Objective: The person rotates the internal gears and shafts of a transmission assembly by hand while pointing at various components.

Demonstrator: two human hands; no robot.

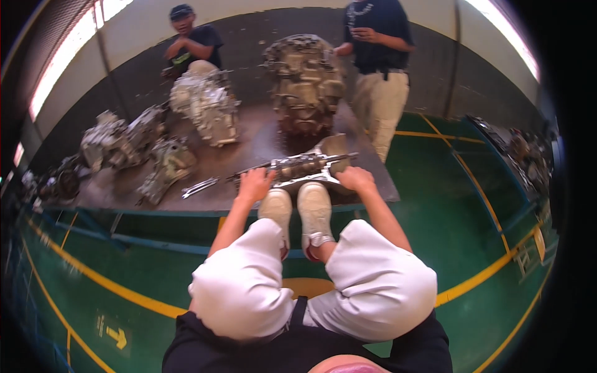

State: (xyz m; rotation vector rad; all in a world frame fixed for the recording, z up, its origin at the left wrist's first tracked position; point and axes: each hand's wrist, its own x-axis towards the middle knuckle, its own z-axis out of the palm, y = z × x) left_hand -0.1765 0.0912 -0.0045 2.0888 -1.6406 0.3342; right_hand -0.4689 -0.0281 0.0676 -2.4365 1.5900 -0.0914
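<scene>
A silvery metal casing (314, 176) lies on the table close to its near edge, with a long dark ribbed shaft (297, 166) lying across it. My left hand (255, 184) is closed at the left end of the casing, by the shaft's thin end. On the opposite side, my right hand (356, 179) grips the casing's right edge with bent fingers. Both of my light shoes (314, 205) are up at the table's edge, their toes against or just before the casing. The fingertips of each hand are partly hidden.
Wrenches (200, 188) lie left of my left hand. Beyond stand a large brownish gearbox (305, 84), a silver one (205, 105) and more castings (165, 168) on the metal table (239, 124). Two people stand behind it. A parts bench (510, 155) is at right.
</scene>
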